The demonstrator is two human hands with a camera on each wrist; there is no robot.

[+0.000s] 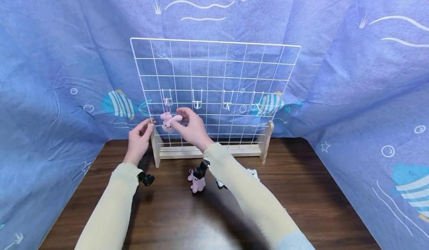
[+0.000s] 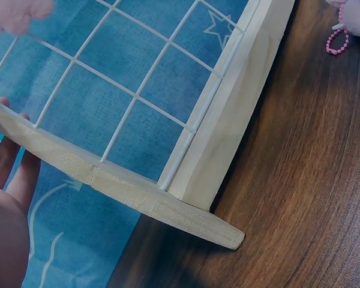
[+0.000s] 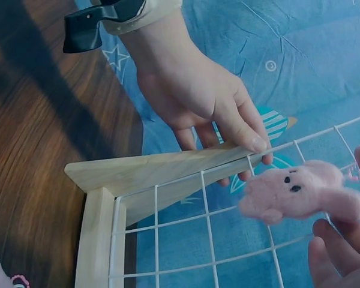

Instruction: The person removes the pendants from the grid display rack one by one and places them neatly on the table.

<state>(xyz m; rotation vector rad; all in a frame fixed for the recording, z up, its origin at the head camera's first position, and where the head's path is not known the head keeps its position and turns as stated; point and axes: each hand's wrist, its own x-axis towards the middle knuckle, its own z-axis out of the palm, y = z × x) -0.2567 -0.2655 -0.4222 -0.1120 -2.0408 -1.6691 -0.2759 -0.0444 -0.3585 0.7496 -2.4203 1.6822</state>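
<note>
A white wire grid rack stands in a wooden stand (image 1: 181, 154) at the back of the table. My left hand (image 1: 138, 141) holds the top of the stand's left wooden upright (image 1: 156, 149), thumb on one side and fingers on the other, as the right wrist view shows. A pink plush keychain (image 1: 167, 123) with long ears hangs at the leftmost hook (image 1: 167, 101) in front of the grid. My right hand (image 1: 195, 128) pinches one ear of this plush between thumb and fingers. In the right wrist view, the plush (image 3: 300, 193) shows its dark eyes.
More hooks, such as the second hook (image 1: 197, 104), sit in a row across the grid. Another pink plush (image 1: 197, 185) lies on the table beneath my right wrist. A white plush (image 1: 253, 173) and a black-and-white item (image 1: 220, 184) are partly hidden by my right sleeve.
</note>
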